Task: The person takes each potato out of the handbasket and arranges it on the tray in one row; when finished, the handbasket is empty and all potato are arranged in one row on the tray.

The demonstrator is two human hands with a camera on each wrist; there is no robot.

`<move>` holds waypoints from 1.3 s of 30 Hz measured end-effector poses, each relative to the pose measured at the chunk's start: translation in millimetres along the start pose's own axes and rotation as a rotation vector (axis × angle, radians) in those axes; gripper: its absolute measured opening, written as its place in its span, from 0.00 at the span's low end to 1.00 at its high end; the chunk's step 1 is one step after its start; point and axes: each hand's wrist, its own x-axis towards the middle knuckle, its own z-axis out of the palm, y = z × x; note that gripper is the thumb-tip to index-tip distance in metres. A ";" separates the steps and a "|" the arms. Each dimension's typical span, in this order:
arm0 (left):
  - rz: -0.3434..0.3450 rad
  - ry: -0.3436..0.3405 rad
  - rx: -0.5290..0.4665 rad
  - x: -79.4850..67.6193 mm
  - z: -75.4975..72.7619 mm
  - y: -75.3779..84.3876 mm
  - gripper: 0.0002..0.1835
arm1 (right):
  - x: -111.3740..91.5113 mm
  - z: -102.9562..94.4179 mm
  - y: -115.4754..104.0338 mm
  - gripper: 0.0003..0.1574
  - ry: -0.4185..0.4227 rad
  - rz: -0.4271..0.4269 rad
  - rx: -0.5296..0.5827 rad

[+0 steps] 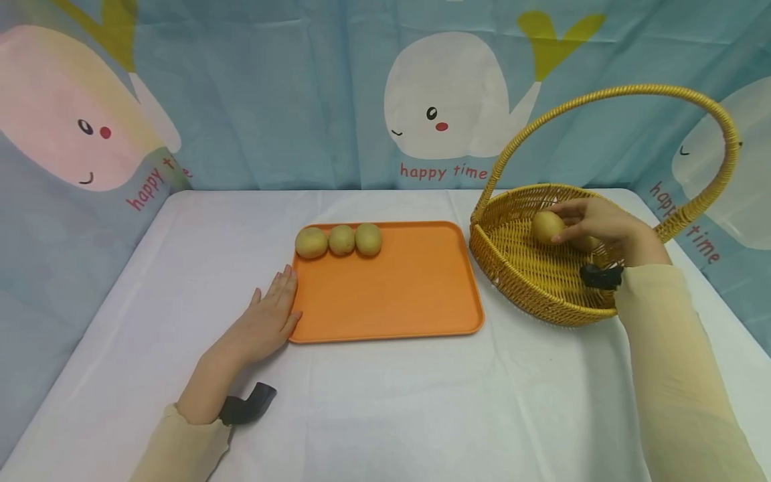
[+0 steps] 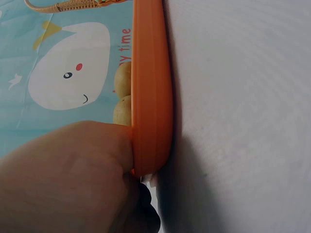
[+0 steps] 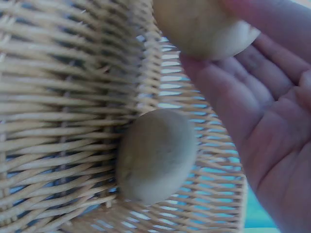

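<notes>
In the head view, my right hand (image 1: 602,224) pinches a brownish-yellow potato (image 1: 547,227) between thumb and fingers, inside the wicker basket (image 1: 512,278). The right wrist view shows this held potato (image 3: 204,29) above the woven base. Another potato (image 3: 158,155) lies beside it against the basket wall, partly hidden by the hand in the head view. My left hand (image 1: 265,321) rests along the left edge of the orange tray (image 1: 385,294), fingers straight and thumb at the near corner. Three potatoes (image 1: 341,239) sit in a row in the tray's far left corner.
The basket's tall arched handle (image 1: 638,90) rises over the right forearm. A white cloth (image 1: 391,408) covers the table. Behind it hangs a blue curtain (image 1: 289,100) with whale pictures. A black strap (image 1: 247,405) is on the left wrist.
</notes>
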 end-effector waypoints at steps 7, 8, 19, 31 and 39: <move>-0.006 0.000 0.000 -0.3 -0.1 0.2 0.36 | -7.7 -4.0 -19.3 0.44 0.066 -0.042 -0.085; -0.008 -0.001 0.004 -0.6 0.1 0.1 0.36 | -9.1 -3.8 -21.6 0.45 0.068 -0.040 -0.077; 0.011 0.026 0.017 -1.2 -1.7 2.8 0.35 | -31.8 2.2 -56.6 0.42 0.151 -0.107 0.043; 0.020 0.042 0.043 -1.3 2.1 2.8 0.35 | -46.1 36.8 -84.4 0.37 0.279 -0.462 0.568; 0.011 0.048 0.059 -3.4 -0.5 3.9 0.35 | -44.6 54.2 -115.2 0.37 0.211 -0.597 0.687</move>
